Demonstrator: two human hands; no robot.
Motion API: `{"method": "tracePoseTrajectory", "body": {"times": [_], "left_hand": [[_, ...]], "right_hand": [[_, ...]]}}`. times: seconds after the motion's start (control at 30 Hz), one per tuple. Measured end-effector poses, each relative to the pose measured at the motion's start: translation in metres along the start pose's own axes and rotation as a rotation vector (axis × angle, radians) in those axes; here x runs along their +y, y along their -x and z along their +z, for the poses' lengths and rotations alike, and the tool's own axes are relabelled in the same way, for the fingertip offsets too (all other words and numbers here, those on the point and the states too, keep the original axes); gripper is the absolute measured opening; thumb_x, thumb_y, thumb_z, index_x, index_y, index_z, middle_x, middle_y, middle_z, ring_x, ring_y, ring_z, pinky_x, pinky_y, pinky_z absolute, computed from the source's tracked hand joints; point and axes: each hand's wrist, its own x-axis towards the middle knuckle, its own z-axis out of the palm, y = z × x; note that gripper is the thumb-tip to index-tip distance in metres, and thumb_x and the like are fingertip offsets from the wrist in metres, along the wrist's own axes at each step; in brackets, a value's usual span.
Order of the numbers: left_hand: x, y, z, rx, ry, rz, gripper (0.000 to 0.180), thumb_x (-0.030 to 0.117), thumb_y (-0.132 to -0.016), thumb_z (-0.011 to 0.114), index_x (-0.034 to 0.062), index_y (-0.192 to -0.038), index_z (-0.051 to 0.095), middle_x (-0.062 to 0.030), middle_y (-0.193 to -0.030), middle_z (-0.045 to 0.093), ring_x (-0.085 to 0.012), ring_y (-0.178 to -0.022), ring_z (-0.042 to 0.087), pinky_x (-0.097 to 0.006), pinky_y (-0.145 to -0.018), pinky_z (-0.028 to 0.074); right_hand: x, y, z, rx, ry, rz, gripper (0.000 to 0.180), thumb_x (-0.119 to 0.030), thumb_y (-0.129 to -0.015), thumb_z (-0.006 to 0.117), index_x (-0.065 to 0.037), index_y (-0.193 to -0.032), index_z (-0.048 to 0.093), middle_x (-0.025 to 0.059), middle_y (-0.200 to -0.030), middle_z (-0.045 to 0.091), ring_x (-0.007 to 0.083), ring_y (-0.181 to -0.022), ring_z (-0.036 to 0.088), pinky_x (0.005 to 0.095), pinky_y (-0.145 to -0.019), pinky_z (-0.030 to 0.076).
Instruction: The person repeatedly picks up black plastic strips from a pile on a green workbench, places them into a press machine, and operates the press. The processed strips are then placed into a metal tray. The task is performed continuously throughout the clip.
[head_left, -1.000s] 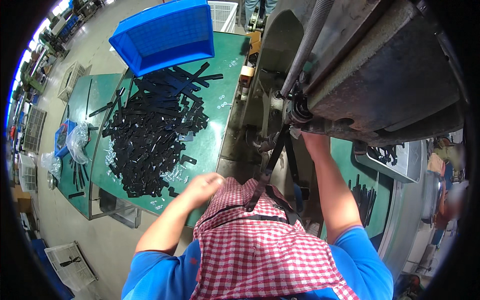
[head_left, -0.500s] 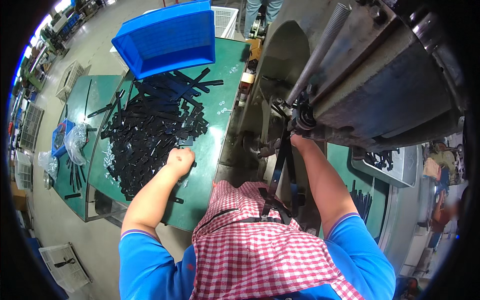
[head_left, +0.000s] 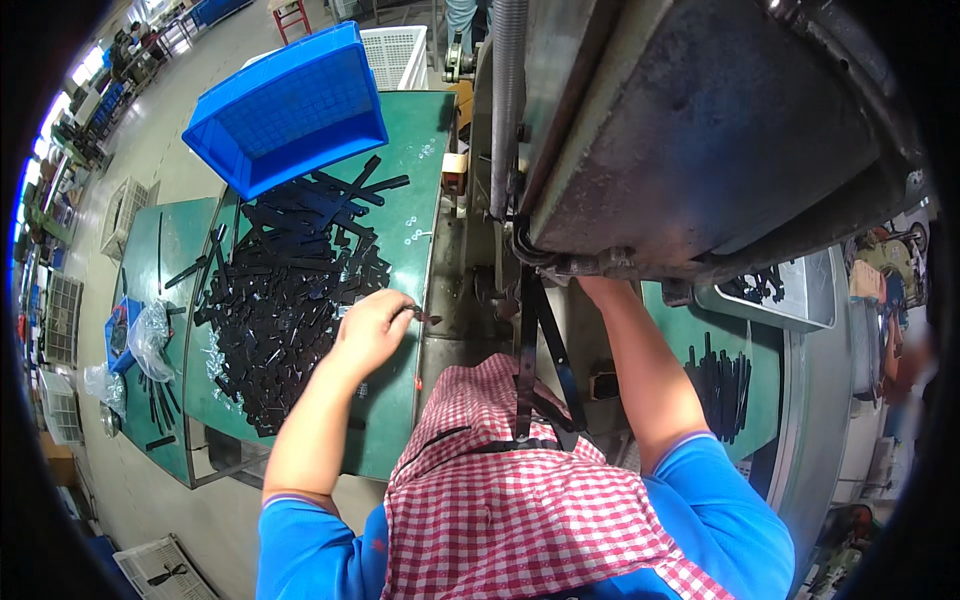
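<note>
My left hand [head_left: 375, 325] is closed in a pinch on a small dark metal piece [head_left: 428, 317], just above the green table's right edge. Beside it spreads a large heap of small black metal pieces [head_left: 280, 340], with longer black strips [head_left: 310, 215] on its far side. My right hand [head_left: 598, 288] reaches in under the machine head, which hides its fingers. Long black flat strips with holes [head_left: 527, 365] slope from beneath the machine down to my checked apron [head_left: 490, 500]. Whether my right hand grips those strips is hidden.
The heavy grey machine [head_left: 690, 130] with its threaded rod [head_left: 507, 110] fills the upper right. An empty-looking blue bin [head_left: 290, 110] leans tilted behind the heap. Rightward, a grey tray [head_left: 815, 290] holds black parts near standing black strips [head_left: 720, 390]. Small nuts [head_left: 415, 235] dot the green table [head_left: 400, 400].
My left hand has lifted off the heap and moved right with a small metal piece. The view has shifted, and the machine now covers more of my right hand.
</note>
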Motion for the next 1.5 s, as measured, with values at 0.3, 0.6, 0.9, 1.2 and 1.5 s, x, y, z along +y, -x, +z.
{"method": "tracePoseTrajectory", "body": {"times": [0.3,0.6,0.9,1.2,1.5], "left_hand": [[0.084,-0.025,-0.007,0.564,0.075,0.369,0.027,-0.003,-0.056,0.065,0.0037,-0.082,0.066,-0.0046,-0.064,0.054,-0.0205,-0.053,0.049,-0.032,-0.052,0.036],[0.097,-0.06,0.007,0.59,-0.039,0.591,0.028,0.004,-0.053,0.068,0.0082,-0.081,0.067,0.0007,-0.058,0.044,-0.0175,-0.049,0.045,-0.032,-0.047,0.031],[0.113,-0.063,0.024,0.255,0.229,0.187,0.03,-0.001,-0.072,0.059,0.0031,-0.101,0.056,-0.007,-0.08,0.052,-0.0196,-0.072,0.054,-0.031,-0.063,0.043],[0.111,-0.044,0.028,0.266,1.555,-0.212,0.03,-0.007,-0.083,0.046,0.0008,-0.111,0.041,-0.0137,-0.114,0.053,-0.0205,-0.104,0.054,-0.031,-0.089,0.042],[0.118,-0.074,0.053,0.164,0.791,-0.006,0.043,-0.002,-0.077,0.061,0.0038,-0.116,0.042,-0.0137,-0.11,0.056,-0.0272,-0.105,0.054,-0.039,-0.098,0.031]], "right_hand": [[-0.101,0.013,-0.085,-0.098,-0.708,0.238,0.054,-0.014,-0.066,0.076,-0.005,-0.115,0.054,0.0064,-0.11,0.057,0.0146,-0.101,0.052,0.0302,-0.085,0.042],[-0.099,0.014,-0.095,-0.297,-1.026,0.39,0.036,-0.015,-0.072,0.073,-0.006,-0.101,0.056,0.004,-0.091,0.059,0.0121,-0.076,0.054,0.0274,-0.065,0.043],[-0.081,0.011,-0.064,-0.072,-1.133,0.467,0.023,-0.016,-0.078,0.067,-0.009,-0.094,0.053,-0.0011,-0.08,0.052,0.0079,-0.064,0.046,0.0226,-0.053,0.035],[-0.077,0.017,-0.058,-0.162,-0.525,0.051,0.044,-0.03,-0.087,0.053,-0.008,-0.125,0.047,0.0137,-0.131,0.045,0.0302,-0.121,0.041,0.0375,-0.099,0.033],[-0.075,0.025,-0.044,-0.075,-1.287,0.359,0.024,-0.002,-0.072,0.063,-0.005,-0.094,0.055,0.0022,-0.079,0.054,0.0109,-0.067,0.05,0.0256,-0.056,0.038]]}}
